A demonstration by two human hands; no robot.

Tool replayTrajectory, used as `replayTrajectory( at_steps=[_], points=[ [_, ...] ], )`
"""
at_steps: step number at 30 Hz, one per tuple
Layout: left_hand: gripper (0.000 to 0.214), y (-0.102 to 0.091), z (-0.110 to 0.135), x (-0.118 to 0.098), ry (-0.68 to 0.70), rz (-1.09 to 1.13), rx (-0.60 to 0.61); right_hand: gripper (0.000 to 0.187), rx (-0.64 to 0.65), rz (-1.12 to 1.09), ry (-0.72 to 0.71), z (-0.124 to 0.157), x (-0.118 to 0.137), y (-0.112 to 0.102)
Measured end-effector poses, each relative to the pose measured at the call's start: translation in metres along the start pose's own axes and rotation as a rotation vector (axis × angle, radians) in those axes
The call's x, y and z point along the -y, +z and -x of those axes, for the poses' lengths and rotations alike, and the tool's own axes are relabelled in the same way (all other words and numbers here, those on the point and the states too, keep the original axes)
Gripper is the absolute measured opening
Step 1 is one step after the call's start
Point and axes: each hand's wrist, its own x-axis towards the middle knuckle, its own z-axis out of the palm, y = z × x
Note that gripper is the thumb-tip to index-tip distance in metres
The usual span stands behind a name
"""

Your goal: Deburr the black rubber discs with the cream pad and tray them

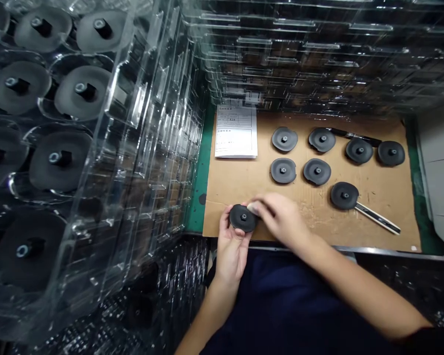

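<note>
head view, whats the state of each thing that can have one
held disc, gripped in left hand, right hand touching its rim
seven loose discs, flat on cardboard, hubs up
paper sheet, lying flat
clear tray stack, loaded with discs

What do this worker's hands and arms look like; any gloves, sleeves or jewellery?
The left hand and right hand wear no gloves, and no ring, watch or wristband shows. Both forearms are bare as far as the frame shows; a dark patch at the right arm's far end may be a sleeve. The clothing beneath is dark navy.
</note>
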Motion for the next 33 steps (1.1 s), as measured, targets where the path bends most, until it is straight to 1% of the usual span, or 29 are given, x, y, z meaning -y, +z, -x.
replayTrajectory(
  at_steps=[4,8,12,15,17,20,21,24,25,27,30,33],
  points=[
    [0.046,0.001,0.001,0.0,-0.009,-0.012,0.0,0.015,0.059,-0.041,-0.018,0.003,0.004,0.005],
    [0.045,0.0,0.0,0.0,-0.002,-0.027,-0.021,0.017,0.019,-0.024,-0.002,0.005,0.004,0.004],
    [0.047,0.0,0.0,-0.001,-0.031,-0.04,-0.002,0.015,0.082,-0.066,-0.002,0.006,0.006,0.003],
    [0.045,0.0,0.0,0.0,-0.003,-0.048,-0.008,0.016,0.045,-0.041,0.033,0.006,0.006,0.003],
    [0.045,0.0,0.0,0.0,0.001,-0.052,-0.011,0.017,0.038,-0.032,0.02,0.009,0.007,0.003],
    [0.048,0.0,0.0,0.0,-0.012,-0.058,0.001,0.016,0.069,-0.061,-0.021,0.009,0.006,0.0],
    [0.049,0.0,0.0,0.0,-0.011,-0.061,0.001,0.015,0.059,-0.065,-0.023,0.007,0.004,-0.002],
    [0.048,-0.001,-0.001,0.002,0.011,-0.07,-0.017,0.016,-0.038,-0.045,-0.002,-0.006,0.0,-0.007],
    [0.048,-0.002,-0.001,0.002,0.019,-0.073,-0.026,0.017,-0.052,-0.041,-0.013,-0.01,0.0,-0.007],
    [0.048,-0.003,-0.001,0.003,0.029,-0.078,-0.044,0.019,-0.022,-0.039,-0.063,-0.015,0.005,-0.006],
    [0.048,-0.005,-0.001,0.004,0.034,-0.085,-0.054,0.017,0.073,-0.032,-0.119,-0.017,0.011,0.002],
    [0.05,-0.004,-0.001,0.002,0.047,-0.09,-0.05,0.014,0.061,-0.045,-0.113,-0.016,0.005,0.007]
  ],
)
